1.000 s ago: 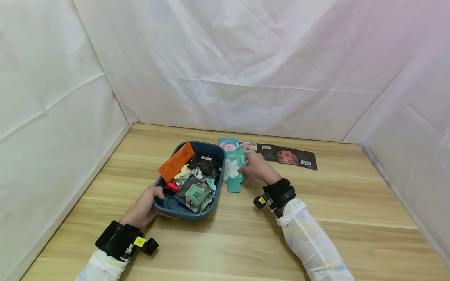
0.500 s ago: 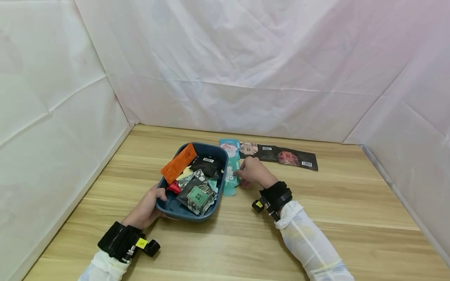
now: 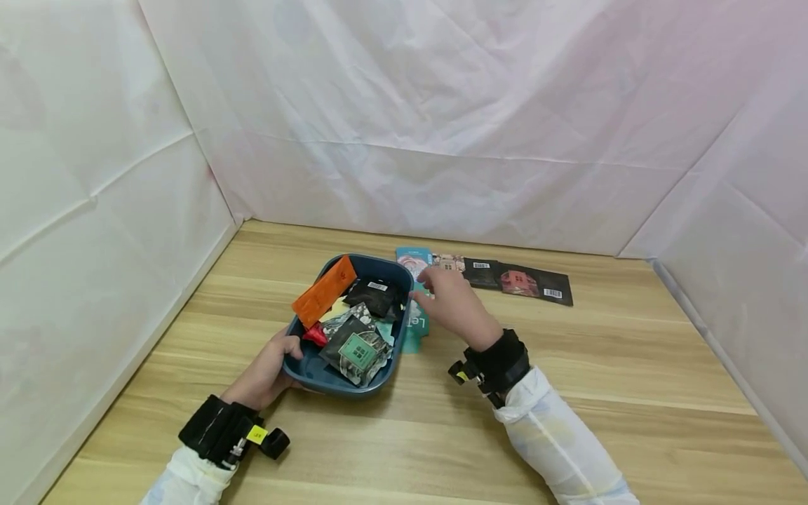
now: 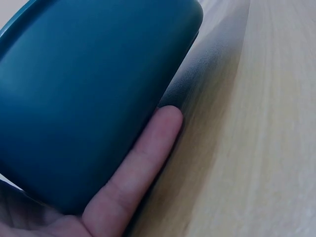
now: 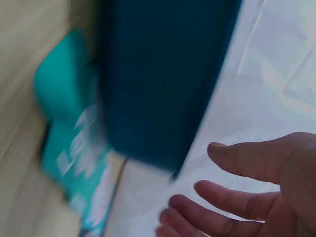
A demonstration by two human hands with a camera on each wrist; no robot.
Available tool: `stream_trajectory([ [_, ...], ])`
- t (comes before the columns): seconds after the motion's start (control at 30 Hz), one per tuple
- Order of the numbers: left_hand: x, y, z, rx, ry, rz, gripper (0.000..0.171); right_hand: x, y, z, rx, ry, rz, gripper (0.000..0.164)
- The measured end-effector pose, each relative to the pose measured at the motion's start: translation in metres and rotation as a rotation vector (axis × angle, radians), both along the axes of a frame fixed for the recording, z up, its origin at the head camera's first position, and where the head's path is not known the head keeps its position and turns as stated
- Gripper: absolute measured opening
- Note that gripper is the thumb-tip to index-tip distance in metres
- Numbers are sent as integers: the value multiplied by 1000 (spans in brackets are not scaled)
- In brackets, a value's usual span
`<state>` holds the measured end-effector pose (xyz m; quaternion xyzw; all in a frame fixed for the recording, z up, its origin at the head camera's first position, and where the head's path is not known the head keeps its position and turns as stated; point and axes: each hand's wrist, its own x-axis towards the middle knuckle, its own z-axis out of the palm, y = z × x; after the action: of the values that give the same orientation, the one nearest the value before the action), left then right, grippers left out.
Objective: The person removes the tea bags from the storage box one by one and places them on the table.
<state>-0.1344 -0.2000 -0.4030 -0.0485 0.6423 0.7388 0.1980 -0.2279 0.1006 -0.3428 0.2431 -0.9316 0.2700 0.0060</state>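
Observation:
A dark blue plastic bin [image 3: 309, 366] is tilted up off the wooden table. My left hand [image 3: 268, 368] grips its near left side, thumb over the rim, with a finger [image 4: 136, 175] under the base in the left wrist view. Inside lie an orange packet [image 3: 324, 291], a black packet [image 3: 374, 297], a green-labelled dark packet [image 3: 358, 351] and a bit of red. Beside the bin's right rim hovers my right hand [image 3: 457, 305], fingers spread and holding nothing. Below it a teal flat packet [image 3: 415, 326] lies on the table, partly hidden by the bin and hand.
Behind the right hand, a blue packet with a pink flower [image 3: 413, 258], a floral dark packet [image 3: 451, 262], a black one [image 3: 482, 273] and a red-pictured black one [image 3: 536, 283] form a row. White sheeting [image 3: 404, 126] encloses the table [image 3: 600, 393].
The teal packet has slid left toward the bin's right side. My right hand has released it, lifted and moved up beside the bin's rim. My left hand keeps its hold.

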Motion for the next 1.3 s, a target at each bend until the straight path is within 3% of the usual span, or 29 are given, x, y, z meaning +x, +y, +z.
stream_trajectory([
  [0.17, -1, 0, 1, -13, -4, 12, 77, 28, -22, 9, 40, 205, 98, 35],
  [0.27, -1, 0, 0, -19, -6, 26, 76, 40, -35, 7, 91, 269, 165, 35],
  [0.4, -1, 0, 0, -23, -5, 37, 75, 49, -48, -1, 126, 215, 219, 39],
  [0.53, -1, 2, 0, -33, 3, 29, 79, 52, -57, -11, 160, 139, 221, 46],
  [0.73, 0, 4, 1, -42, 16, 14, 83, 55, -66, -26, 243, 179, 209, 61],
  [1.0, -1, 5, 2, -70, 23, 22, 80, 58, -69, -28, 158, 160, 226, 75],
  [1.13, -1, 5, 2, -71, 6, 19, 82, 60, -68, -25, 141, 161, 264, 66],
  [1.3, -1, 5, 1, -58, -19, 28, 82, 62, -65, -15, 140, 167, 311, 35],
])
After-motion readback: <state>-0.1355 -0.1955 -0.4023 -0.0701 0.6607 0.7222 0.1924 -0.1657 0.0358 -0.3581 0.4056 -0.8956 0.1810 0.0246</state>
